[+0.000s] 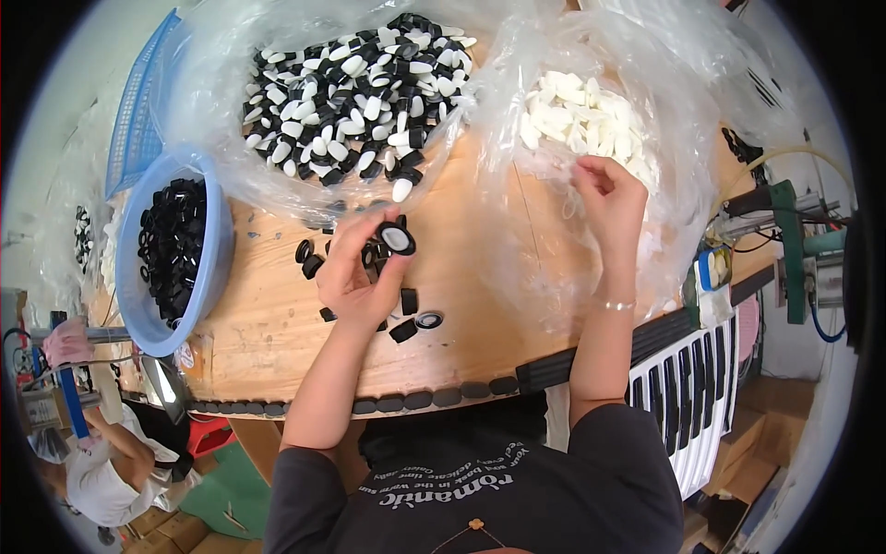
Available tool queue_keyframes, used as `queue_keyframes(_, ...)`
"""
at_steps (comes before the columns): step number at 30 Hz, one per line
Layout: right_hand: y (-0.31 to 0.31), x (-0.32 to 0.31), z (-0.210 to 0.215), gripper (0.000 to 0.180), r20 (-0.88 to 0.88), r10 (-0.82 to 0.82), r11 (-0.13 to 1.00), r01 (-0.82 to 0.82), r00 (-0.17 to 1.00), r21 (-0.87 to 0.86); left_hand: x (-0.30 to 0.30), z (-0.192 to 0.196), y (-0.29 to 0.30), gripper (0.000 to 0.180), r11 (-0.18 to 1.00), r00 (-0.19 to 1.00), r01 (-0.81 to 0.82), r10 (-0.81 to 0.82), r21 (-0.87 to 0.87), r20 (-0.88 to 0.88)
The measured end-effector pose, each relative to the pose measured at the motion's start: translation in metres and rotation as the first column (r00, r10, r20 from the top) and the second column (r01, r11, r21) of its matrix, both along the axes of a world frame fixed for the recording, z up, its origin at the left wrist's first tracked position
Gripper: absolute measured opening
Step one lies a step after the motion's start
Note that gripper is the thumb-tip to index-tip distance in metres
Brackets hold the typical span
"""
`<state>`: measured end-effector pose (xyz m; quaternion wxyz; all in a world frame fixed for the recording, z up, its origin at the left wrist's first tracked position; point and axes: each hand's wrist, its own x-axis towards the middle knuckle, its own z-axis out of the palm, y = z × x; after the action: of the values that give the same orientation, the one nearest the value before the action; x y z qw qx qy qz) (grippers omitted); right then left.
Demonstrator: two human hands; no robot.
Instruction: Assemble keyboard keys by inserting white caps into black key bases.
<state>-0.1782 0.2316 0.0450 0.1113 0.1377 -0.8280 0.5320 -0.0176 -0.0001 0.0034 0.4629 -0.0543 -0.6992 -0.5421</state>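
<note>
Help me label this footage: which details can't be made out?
All in the head view:
Right hand: whether it pinches anything; too small to tell.
Black-and-white round piece in the left hand: its far side, turned away.
Blue tub: its floor, buried under black parts.
Green-framed machine: its right end, lost in the dark rim.

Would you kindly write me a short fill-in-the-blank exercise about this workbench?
The left hand holds a round cap with a ____ rim.
The bracelet is on the ____ wrist.
The oval plastic basin of black parts is light ____.
The mixed pile combines black and ____ pieces.

Missing words: black; right; blue; white.
</note>
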Motion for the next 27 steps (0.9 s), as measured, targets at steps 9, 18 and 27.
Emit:
queue_keyframes(9, -0.063, 0.086, 0.007, 0.02, -0.396, 0.407, 0.814, -0.524, 0.823, -0.251, -0.002, 0.01, 0.012, 0.042, 0.887, 0.987, -0.154, 0.163, -0.435, -0.017)
queue_keyframes(18, -0.067, 0.09, -0.002, 0.019, -0.481, 0.404, 0.829, -0.534, 0.778, -0.168, -0.002, 0.009, 0.014, 0.044, 0.896, 0.99, -0.139, 0.126, -0.422, -0.058)
queue_keyframes(27, -0.072, 0.092, 0.002, 0.019, -0.489, 0.451, 0.854, -0.52, 0.747, -0.007, 0.0, 0.012, 0.014, 0.042, 0.899, 0.985, -0.171, 0.165, -0.404, -0.05)
